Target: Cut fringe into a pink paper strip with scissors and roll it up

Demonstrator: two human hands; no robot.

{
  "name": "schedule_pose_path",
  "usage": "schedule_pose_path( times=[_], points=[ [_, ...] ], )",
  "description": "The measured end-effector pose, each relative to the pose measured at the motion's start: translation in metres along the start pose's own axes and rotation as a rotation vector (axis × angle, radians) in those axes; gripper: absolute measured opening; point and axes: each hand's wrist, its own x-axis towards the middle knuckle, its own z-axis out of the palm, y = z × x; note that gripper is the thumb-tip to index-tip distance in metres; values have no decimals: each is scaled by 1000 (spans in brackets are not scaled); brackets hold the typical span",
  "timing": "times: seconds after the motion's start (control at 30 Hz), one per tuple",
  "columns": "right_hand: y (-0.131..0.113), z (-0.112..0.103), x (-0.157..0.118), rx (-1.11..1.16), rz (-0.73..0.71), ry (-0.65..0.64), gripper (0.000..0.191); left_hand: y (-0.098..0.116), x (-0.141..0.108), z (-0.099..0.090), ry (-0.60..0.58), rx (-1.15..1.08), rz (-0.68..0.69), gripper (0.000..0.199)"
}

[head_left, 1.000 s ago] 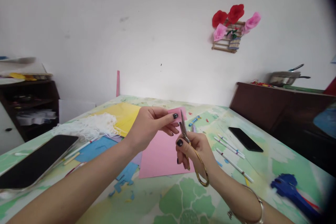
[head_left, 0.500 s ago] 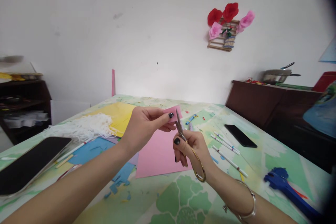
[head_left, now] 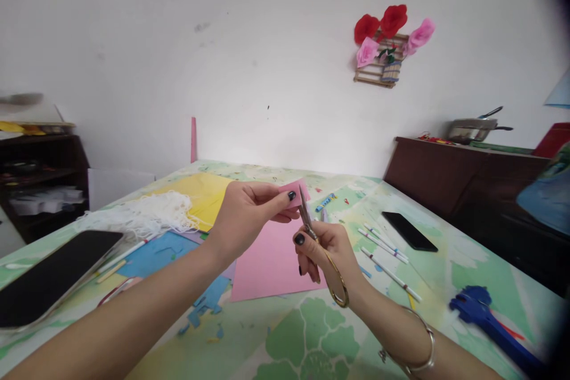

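My left hand (head_left: pixel 256 208) pinches a small piece of pink paper (head_left: pixel 291 189) between thumb and fingers, above the table. Gold-handled scissors (head_left: pixel 337 285) are gripped in my right hand (head_left: pixel 327 249), blades pointing up and away. Their blades lie across the right part of the small pink piece, nearly closed. Beneath both hands a larger pink sheet (head_left: pixel 267 267) rests on the table, partly covered by my right hand. Blue paper scraps (head_left: pixel 209 300) lie to the left of that sheet.
White yarn (head_left: pixel 142 214) and yellow sheets (head_left: pixel 209 193) are at the back left, near a blue sheet (head_left: pixel 162 252). A large phone (head_left: pixel 53 279) lies at left, a smaller one (head_left: pixel 409 230) at right. Marker pens (head_left: pixel 389 273) and a blue tool (head_left: pixel 490 320) lie on the right.
Almost nothing differs. The scissor blades look slightly closer together on the small pink piece, and the whole view has shifted a little.
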Motion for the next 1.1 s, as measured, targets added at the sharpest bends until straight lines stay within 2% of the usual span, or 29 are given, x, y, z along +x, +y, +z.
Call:
schedule_pose_path(
  times=[1.1],
  points=[
    [3, 1, 0, -55, -21, 39, 46, -3, 2, 0, -19, 8, 2, 15]
  ],
)
